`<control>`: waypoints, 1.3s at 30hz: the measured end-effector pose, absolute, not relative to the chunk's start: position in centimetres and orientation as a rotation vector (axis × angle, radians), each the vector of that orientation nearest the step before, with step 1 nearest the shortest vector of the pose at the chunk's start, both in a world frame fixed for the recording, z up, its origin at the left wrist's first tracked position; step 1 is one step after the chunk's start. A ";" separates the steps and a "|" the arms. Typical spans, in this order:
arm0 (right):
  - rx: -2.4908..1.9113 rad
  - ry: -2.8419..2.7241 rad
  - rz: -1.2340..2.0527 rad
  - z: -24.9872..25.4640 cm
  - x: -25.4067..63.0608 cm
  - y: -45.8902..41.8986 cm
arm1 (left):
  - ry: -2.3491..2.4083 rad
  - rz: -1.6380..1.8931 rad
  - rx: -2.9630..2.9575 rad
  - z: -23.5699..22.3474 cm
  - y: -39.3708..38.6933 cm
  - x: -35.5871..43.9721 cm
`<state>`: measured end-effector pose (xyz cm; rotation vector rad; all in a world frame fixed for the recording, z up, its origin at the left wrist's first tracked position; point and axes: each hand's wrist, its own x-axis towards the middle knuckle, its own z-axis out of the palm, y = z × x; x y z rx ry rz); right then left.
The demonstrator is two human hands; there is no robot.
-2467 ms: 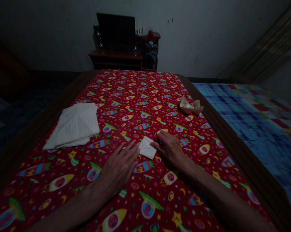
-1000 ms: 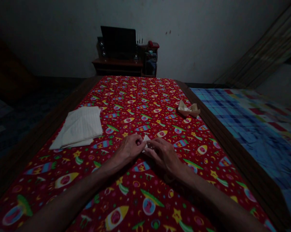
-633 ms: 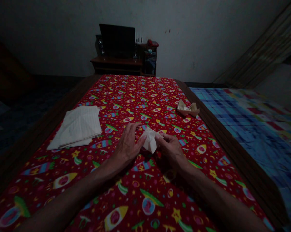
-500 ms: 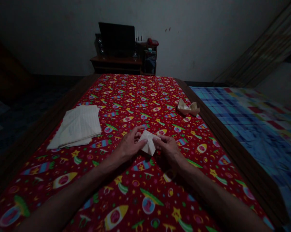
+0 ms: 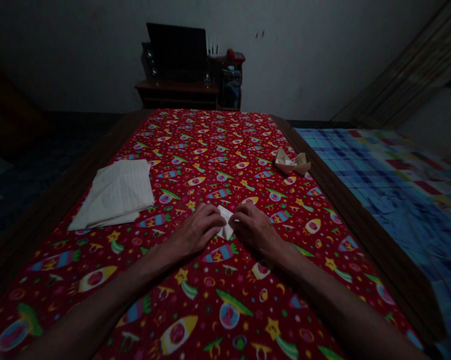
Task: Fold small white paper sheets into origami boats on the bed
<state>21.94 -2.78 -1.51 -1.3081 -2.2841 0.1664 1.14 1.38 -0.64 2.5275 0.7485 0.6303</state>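
Observation:
A small piece of folded white paper [image 5: 226, 231] lies on the red patterned cloth [image 5: 195, 280], between my two hands. My left hand [image 5: 203, 226] has its fingers closed on the paper's left side. From the right, my right hand [image 5: 253, 225] pinches the other side, its fingertips near the middle fold. The fingers cover parts of the paper's left and right edges. A stack of paper sheets [image 5: 118, 195] rests to the left of my hands. Farther off at the right sits a folded paper boat shape [image 5: 292, 162], brownish outside.
The cloth covers a long table with dark wooden edges [image 5: 360, 250]. At its far end a desk [image 5: 176, 92] holds a black monitor [image 5: 177, 52], speakers and a red telephone [image 5: 235, 55]. To the right spreads a blue checked bed cover [image 5: 364, 185].
Both hands have brought the folded paper down onto the cloth and turned over it, knuckles now upward. The view has tilted slightly downward.

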 end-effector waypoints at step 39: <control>-1.010 -2.465 0.498 0.3 23.4 -4.1 | 0.728 0.646 2.248 -0.9 2.3 1.2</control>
